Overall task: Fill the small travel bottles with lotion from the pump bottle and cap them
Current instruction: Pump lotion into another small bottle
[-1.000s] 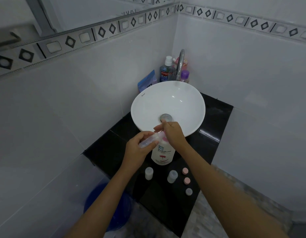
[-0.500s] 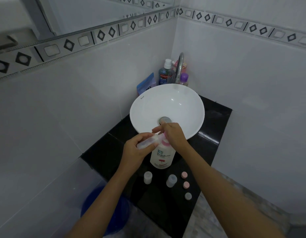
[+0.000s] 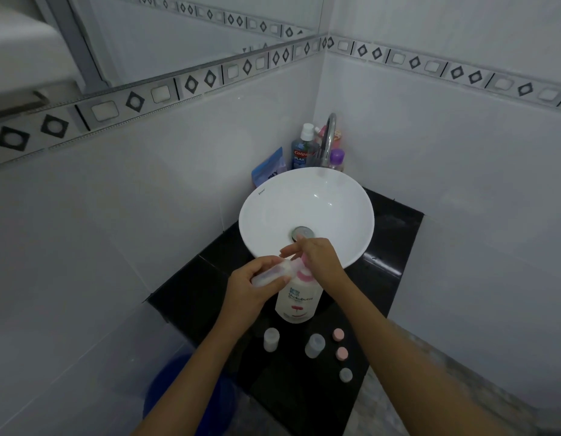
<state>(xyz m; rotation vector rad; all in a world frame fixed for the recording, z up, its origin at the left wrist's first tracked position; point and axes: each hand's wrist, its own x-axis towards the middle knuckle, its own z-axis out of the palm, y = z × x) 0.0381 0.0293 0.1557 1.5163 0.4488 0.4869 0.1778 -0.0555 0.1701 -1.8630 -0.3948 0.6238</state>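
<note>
A white lotion pump bottle (image 3: 298, 302) with a pink pump stands on the black counter (image 3: 389, 269) in front of the basin. My left hand (image 3: 254, 286) grips a small clear travel bottle (image 3: 271, 272), tilted on its side with its mouth against the pump spout. My right hand (image 3: 320, 258) rests palm-down on the pump head. Two more small travel bottles (image 3: 270, 339) (image 3: 314, 345) stand uncapped nearer to me. Two pink caps (image 3: 338, 335) (image 3: 341, 353) and a grey cap (image 3: 345, 374) lie to their right.
A white round basin (image 3: 307, 212) sits on the counter with a chrome tap (image 3: 330, 136) behind it. Mouthwash (image 3: 302, 149), a purple-capped bottle (image 3: 336, 159) and a blue pouch (image 3: 268, 168) crowd the corner. A blue bucket (image 3: 191, 394) stands on the floor below left.
Both hands have stayed on the pump bottle and the travel bottle; only the camera has tilted slightly, with the scene sitting lower in the frame.
</note>
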